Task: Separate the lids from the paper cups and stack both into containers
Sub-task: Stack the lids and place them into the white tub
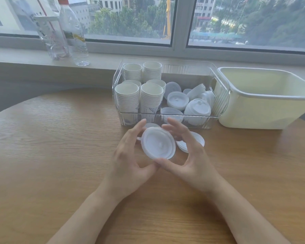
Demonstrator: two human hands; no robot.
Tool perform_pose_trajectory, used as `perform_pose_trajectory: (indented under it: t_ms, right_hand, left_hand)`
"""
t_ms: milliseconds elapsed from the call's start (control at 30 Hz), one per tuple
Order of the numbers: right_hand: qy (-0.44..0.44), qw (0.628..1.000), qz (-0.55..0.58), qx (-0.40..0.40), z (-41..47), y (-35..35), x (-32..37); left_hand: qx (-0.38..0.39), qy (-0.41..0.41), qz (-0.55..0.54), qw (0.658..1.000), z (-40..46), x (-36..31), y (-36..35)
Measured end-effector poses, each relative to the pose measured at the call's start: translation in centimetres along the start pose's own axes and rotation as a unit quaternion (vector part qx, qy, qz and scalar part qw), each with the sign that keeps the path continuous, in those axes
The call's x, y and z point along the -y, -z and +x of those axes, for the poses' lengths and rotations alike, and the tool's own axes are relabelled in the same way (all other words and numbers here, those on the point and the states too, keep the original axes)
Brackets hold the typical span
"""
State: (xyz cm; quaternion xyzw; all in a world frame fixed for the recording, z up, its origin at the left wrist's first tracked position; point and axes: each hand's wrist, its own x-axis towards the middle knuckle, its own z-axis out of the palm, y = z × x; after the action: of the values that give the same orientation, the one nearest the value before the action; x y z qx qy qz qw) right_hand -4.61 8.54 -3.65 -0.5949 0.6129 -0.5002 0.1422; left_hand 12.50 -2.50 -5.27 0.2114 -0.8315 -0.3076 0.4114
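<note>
A white plastic lid [158, 143], or a small stack of them, is held between both hands just above the wooden table [60, 147]. My left hand [128, 161] grips its left rim, thumb under the near edge. My right hand [187, 155] curls round its right side. More white lids [196, 139] lie on the table behind my right hand. The clear plastic bin [220, 103] holds several stacks of white paper cups [151, 98] on its left and loose lids [177, 100] on its right.
A cream plastic tub [250, 110] stands to the right of the clear bin. Two clear plastic bottles [72, 32] stand on the window sill at the back left. Bare wooden tabletop spreads to the left and near me.
</note>
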Motion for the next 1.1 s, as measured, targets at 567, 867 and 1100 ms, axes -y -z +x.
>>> perform_pose_trajectory:
  t_ms: [567,867,1100]
  right_hand:
    - [-0.110,0.973,0.201,0.038,0.1,-0.1,0.2]
    - [-0.128,0.974,0.176,0.058,0.2,0.7,-0.9]
    - [-0.093,0.996,-0.002,0.018,0.5,-0.6,-1.3]
  left_hand:
    - [0.027,0.025,-0.165,0.986,0.3,-0.4,0.3]
    - [0.072,-0.005,-0.141,0.987,0.3,-0.6,0.3]
    - [-0.029,0.011,-0.070,0.997,0.9,0.4,1.8]
